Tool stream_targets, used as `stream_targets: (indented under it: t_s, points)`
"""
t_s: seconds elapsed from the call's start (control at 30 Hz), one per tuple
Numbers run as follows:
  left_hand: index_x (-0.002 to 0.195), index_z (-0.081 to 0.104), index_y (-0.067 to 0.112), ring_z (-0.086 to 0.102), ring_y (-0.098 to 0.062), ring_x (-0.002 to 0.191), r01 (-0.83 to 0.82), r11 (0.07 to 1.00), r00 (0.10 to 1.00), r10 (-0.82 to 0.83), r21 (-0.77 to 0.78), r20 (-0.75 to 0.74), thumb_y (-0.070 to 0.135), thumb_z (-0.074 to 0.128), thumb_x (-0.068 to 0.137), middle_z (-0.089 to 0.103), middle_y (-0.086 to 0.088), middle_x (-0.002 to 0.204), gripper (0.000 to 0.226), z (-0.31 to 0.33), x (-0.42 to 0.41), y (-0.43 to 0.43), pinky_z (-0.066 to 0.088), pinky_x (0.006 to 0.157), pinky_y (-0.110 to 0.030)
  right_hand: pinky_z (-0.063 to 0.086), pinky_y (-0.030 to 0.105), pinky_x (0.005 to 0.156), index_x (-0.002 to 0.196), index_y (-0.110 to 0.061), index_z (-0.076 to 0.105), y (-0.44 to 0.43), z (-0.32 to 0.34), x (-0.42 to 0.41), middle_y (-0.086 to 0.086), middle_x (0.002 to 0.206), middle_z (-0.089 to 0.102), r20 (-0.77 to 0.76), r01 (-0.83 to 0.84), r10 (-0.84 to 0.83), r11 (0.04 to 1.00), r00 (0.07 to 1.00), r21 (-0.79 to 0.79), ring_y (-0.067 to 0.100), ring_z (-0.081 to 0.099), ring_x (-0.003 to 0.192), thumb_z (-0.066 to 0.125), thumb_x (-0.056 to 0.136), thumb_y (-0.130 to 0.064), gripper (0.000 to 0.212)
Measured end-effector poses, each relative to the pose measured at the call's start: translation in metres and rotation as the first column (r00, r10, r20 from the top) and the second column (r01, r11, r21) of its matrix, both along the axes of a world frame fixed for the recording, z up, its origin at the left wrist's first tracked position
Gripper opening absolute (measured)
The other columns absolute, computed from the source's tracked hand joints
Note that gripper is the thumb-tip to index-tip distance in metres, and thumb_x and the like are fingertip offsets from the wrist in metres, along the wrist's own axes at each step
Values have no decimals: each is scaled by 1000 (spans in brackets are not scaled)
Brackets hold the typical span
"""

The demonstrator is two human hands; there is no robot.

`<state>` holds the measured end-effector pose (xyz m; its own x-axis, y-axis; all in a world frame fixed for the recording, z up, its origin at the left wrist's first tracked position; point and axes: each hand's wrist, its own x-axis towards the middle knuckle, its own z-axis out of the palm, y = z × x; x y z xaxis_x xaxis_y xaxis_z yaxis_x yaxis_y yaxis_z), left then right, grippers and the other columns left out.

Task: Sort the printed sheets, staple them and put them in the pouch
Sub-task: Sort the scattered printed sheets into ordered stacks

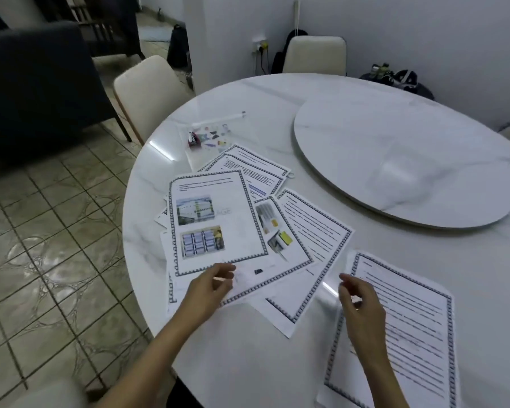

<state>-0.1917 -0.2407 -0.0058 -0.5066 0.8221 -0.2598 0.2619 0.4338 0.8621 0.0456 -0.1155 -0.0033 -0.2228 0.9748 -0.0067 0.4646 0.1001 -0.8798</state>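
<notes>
Several printed sheets with patterned borders lie fanned out on the round white table (pixel 242 369). On top of the pile is a sheet with two photos (pixel 233 219). A separate text sheet (pixel 415 325) lies to the right. My left hand (pixel 209 290) hovers over the pile's near edge with its fingers loosely curled and nothing in them. My right hand (pixel 361 310) is above the left edge of the text sheet, also loosely curled and holding nothing. A clear pouch (pixel 221 131) lies beyond the pile, with a small stapler (pixel 193 140) on its left end.
A large white turntable (pixel 395 160) takes up the table's far right. Cream chairs stand at the far left (pixel 147 92) and at the back (pixel 314 54). The table's edge curves just left of the pile, with tiled floor (pixel 47 245) below.
</notes>
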Motion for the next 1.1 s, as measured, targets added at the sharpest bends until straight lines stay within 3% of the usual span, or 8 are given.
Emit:
stream_targets:
  t_s: [0.13,0.23,0.37,0.43,0.6,0.73,0.97,1.1]
  points:
    - [104,56,29,60,-14,92,-63,998,998,63,18,11,10,52,92,63,4,105,23,1,-72,-4,50,72,-21,39,1,67,106,-20,60,6,1,-65,-2,99,58,13,-31,31,999,999,25,-4,55,86,55,90,-9,20]
    - [104,55,28,59,-18,92,-96,995,995,97,34,-24,10,52,92,62,3,107,23,-1,-124,-1,46,72,-24,39,7,68,109,-16,61,13,-4,-114,1,100,55,71,-57,54,998,996,36,6,55,87,57,89,-9,21]
    - [116,56,16,58,-20,92,-196,978,979,199,72,-35,5,52,90,61,-3,112,28,-4,-176,11,43,79,-28,43,25,80,114,-8,60,24,-15,-166,6,106,51,155,-68,68,998,986,-3,21,55,96,57,89,-10,25]
    - [122,53,12,57,-19,93,-210,975,977,212,72,-22,6,53,90,59,-5,117,32,-5,-194,19,44,82,-30,38,23,85,119,-7,58,28,-19,-183,10,114,49,210,-71,78,997,975,-43,23,54,102,55,91,-11,28]
    - [132,42,11,53,-26,113,-137,990,985,140,-36,102,13,53,92,51,-8,130,42,-11,-217,42,45,95,-43,34,28,95,126,-6,52,31,-29,-206,17,126,45,316,-19,57,992,947,-123,28,46,117,56,90,-15,37]
    - [134,37,11,52,-27,115,-129,990,967,137,-51,212,13,53,92,50,-10,129,45,-18,-226,55,44,95,-41,34,32,98,126,-6,52,26,-30,-215,16,126,45,341,29,14,992,940,-122,28,44,118,56,91,-16,37]
    - [133,41,7,53,-21,99,-178,984,960,173,2,218,8,56,89,54,-7,116,46,-15,-244,78,45,88,-35,44,29,87,114,-9,58,23,-28,-227,12,108,56,263,124,-83,982,961,-144,21,54,94,59,88,-15,26]
    - [124,52,7,54,-22,92,-175,984,969,167,29,182,5,58,87,56,-3,96,37,-12,-248,87,48,84,-37,40,13,65,113,-12,60,25,-23,-233,6,94,59,166,151,-112,957,980,-246,12,52,80,58,90,-20,24]
